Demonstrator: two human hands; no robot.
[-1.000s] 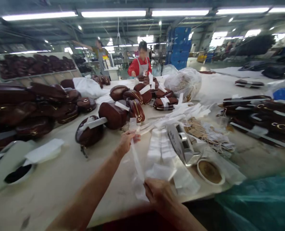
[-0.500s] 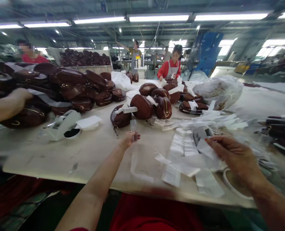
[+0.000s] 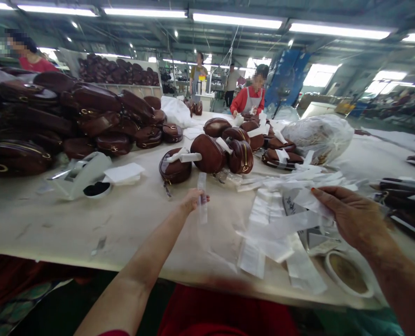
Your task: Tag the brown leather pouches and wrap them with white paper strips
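Observation:
My left hand (image 3: 193, 200) is closed on a short strip of clear tape (image 3: 202, 212), just in front of a round brown leather bag (image 3: 175, 167). A second bag (image 3: 207, 154) stands beside it, with a rolled white paper strip (image 3: 190, 157) between them. To the right, the fingers of my right hand (image 3: 347, 212) pinch a white paper strip (image 3: 310, 201) above a spread of loose white strips (image 3: 268, 210). A roll of tape (image 3: 349, 275) lies under my right wrist.
Brown bags (image 3: 98, 105) are heaped at the left. A white tape dispenser (image 3: 77, 175) and folded paper (image 3: 125, 173) lie before them. A plastic-wrapped bundle (image 3: 319, 135) sits at the back right. Across the table, a person in red (image 3: 251, 95) works.
The right hand has lifted a paper strip off the spread. My left hand still holds the tape, shifted slightly right. Another person's arm at the left has left the view.

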